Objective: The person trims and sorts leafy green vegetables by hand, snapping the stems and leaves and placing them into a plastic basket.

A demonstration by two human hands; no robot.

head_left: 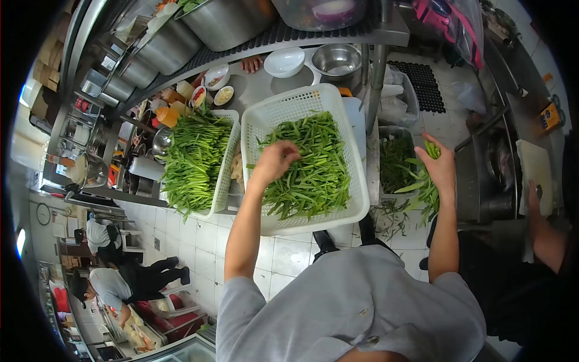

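My left hand (pixel 276 161) hovers over a white perforated basket (pixel 256 114) of cut leafy greens (pixel 316 169). Its fingers are curled together, and whatever they may hold is hidden. Off to the right, my right hand (pixel 440 166) is closed around a bunch of long-leaved greens (pixel 429 193), which hangs down with its leaves low. Beneath that bunch, a tub (pixel 403 134) on the floor side holds more dark greens, and loose leaves lie on the tiles. A second white basket (pixel 232 154), left of the first, is heaped with neatly aligned green stalks (pixel 196 163).
Behind the baskets stand a white bowl (pixel 284 62), a steel bowl (pixel 336 60) and small dishes of chopped ingredients. A metal post (pixel 378 78) rises between basket and tub. Another person's arm (pixel 546 232) is at the right; two people work at lower left.
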